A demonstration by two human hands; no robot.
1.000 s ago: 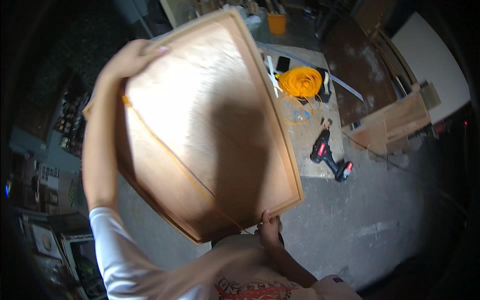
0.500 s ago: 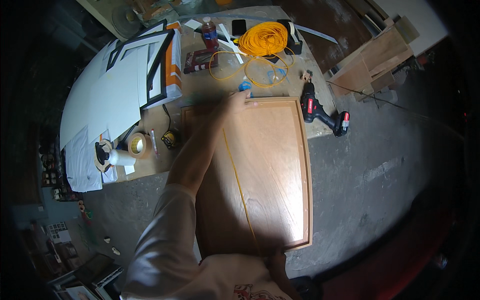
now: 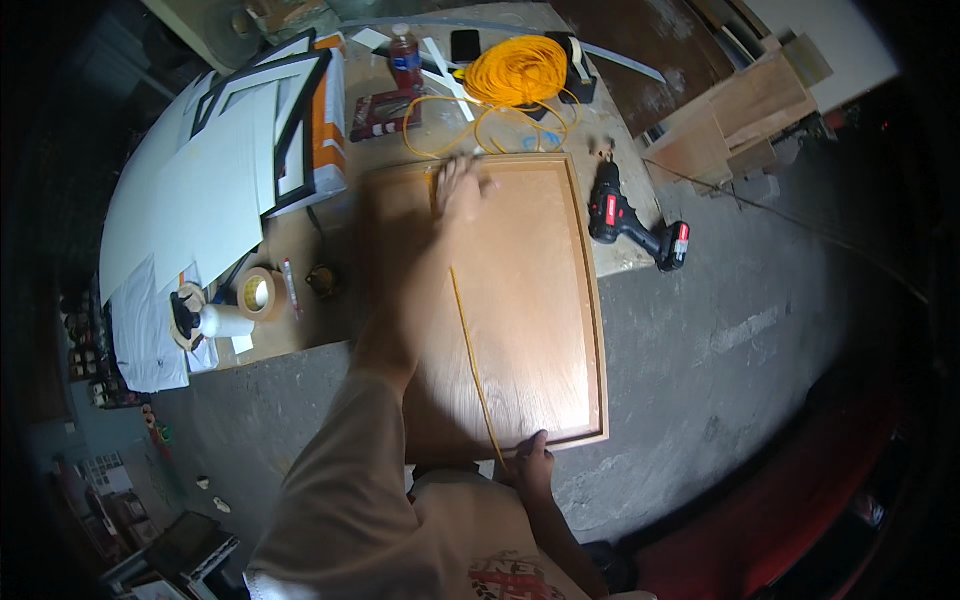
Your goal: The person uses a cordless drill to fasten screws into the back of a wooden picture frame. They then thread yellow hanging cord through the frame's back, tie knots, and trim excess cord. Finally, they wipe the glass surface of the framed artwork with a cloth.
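A wooden panel [image 3: 530,300] with a raised rim lies partly on the table and reaches toward my body. Along its length runs a thin yellow cord [image 3: 470,350]. At the far rim, my left hand [image 3: 462,188] rests with its fingers spread, slightly blurred, beside the cord's far stretch. My right hand [image 3: 534,464] grips the near rim, thumb on top, close to where the cord passes over the edge. Its other fingers are hidden underneath. Beyond the panel sits a coil of orange-yellow cord [image 3: 515,72], with loose loops reaching the far rim.
A cordless drill [image 3: 625,215] lies right of the panel on the table [image 3: 630,255]. White sheets [image 3: 190,190] and black frames [image 3: 300,150] are stacked at left. Nearer are a spray bottle [image 3: 222,320], a tape roll [image 3: 258,295] and a tape measure [image 3: 321,281]. A bottle [image 3: 406,62] stands behind.
The panel has shifted away from me, deeper onto the table. My left hand has gone from holding the far edge to lying spread over it. My right hand has come into clearer view.
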